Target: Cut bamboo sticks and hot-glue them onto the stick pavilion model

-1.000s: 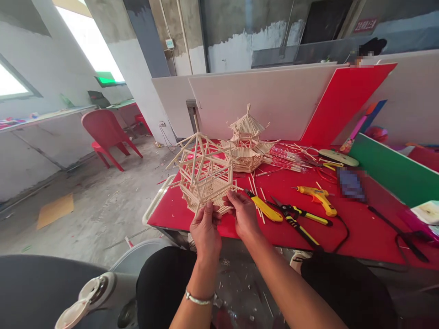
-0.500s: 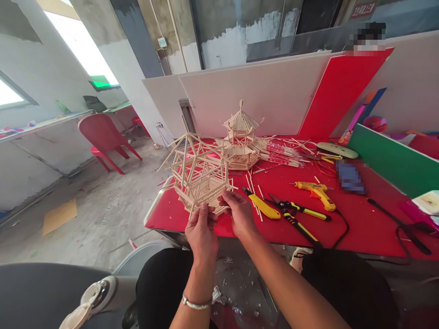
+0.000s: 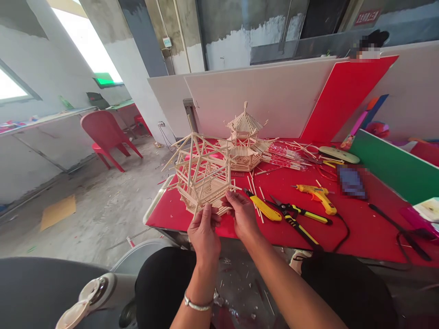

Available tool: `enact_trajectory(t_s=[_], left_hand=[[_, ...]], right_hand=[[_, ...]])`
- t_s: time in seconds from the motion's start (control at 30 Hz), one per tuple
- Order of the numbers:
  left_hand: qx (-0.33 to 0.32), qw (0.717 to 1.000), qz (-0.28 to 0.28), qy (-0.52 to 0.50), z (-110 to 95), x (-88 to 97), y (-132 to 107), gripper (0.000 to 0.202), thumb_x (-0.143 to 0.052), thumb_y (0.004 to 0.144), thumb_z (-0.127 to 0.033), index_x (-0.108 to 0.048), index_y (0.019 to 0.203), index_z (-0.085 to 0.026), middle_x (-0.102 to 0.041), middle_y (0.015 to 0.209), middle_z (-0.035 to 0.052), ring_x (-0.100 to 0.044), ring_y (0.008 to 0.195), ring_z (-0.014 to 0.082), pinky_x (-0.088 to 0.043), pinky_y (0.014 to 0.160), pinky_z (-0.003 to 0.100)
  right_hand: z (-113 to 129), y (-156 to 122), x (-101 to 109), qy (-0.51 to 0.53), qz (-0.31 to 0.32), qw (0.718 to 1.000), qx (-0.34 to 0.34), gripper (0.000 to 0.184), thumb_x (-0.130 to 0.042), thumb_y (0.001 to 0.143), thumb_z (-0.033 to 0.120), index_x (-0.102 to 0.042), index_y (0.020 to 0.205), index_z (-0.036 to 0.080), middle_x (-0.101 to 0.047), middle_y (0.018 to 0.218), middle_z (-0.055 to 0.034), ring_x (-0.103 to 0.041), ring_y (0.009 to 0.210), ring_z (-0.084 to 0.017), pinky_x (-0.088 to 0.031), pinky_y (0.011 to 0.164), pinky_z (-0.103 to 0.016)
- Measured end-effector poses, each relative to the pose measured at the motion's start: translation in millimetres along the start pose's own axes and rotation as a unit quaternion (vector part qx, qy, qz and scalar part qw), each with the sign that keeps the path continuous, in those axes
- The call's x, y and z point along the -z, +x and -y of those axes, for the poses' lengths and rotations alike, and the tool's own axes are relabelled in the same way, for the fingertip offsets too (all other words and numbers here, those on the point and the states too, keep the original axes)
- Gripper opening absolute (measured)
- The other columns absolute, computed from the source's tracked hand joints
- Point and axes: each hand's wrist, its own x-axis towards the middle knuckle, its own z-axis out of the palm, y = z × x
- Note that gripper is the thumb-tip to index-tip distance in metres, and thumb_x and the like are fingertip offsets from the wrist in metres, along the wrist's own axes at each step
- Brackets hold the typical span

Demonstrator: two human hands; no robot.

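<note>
While both hands sit close together, the left hand (image 3: 205,230) pinches the near rim of a stick frame (image 3: 209,189) and the right hand (image 3: 243,217) grips that same rim just beside it. The frame, open-roofed and bristling with stick ends, stands at eleven o'clock from the hands (whether its base touches the red table (image 3: 363,233), I can't tell). Over at one o'clock, a roofed stick pavilion (image 3: 244,125)! Swing to three: yellow knife (image 3: 265,209), open-bladed shears (image 3: 288,211), then the glue gun (image 3: 318,193). And out at ten, a red chair (image 3: 99,130).
</note>
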Motion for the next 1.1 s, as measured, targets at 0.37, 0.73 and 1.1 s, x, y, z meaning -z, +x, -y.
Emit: enact_trajectory(t_s=[0.37,0.73,1.1], left_hand=[[-0.040,0.999,-0.001,0.019,1.3,2.8,-2.0,0.024,-0.079,0.071,-0.036,-0.070,0.068,-0.014,-0.066,0.064,0.0014,-0.053,0.050,0.0072,-0.039,0.047,0.020],[-0.039,0.999,-0.005,0.023,-1.2,-0.3,-1.9,0.027,-0.080,0.070,-0.038,-0.070,0.068,-0.013,-0.067,0.064,0.0021,-0.053,0.048,0.0079,-0.038,0.047,0.021],[-0.038,0.999,-0.007,0.017,-0.6,0.5,-1.3,0.027,-0.081,0.069,-0.039,-0.070,0.069,-0.013,-0.066,0.062,0.0015,-0.053,0.048,0.0082,-0.037,0.046,0.021]], right_hand=[[0.6,-2.1,-1.1,-0.003,-0.003,1.000,0.001,0.038,-0.085,0.056,0.050,-0.069,0.071,0.018,-0.072,0.068,-0.0017,-0.064,0.064,-0.014,-0.038,0.049,-0.022],[-1.0,-1.5,-1.2,-0.008,-0.003,1.000,0.012,0.035,-0.084,0.058,0.048,-0.069,0.071,0.019,-0.071,0.068,-0.0009,-0.063,0.062,-0.013,-0.037,0.050,-0.022],[-2.7,-0.3,0.1,-0.004,-0.006,1.000,0.009,0.037,-0.084,0.058,0.049,-0.070,0.072,0.018,-0.072,0.070,-0.0031,-0.065,0.065,-0.015,-0.039,0.048,-0.022]])
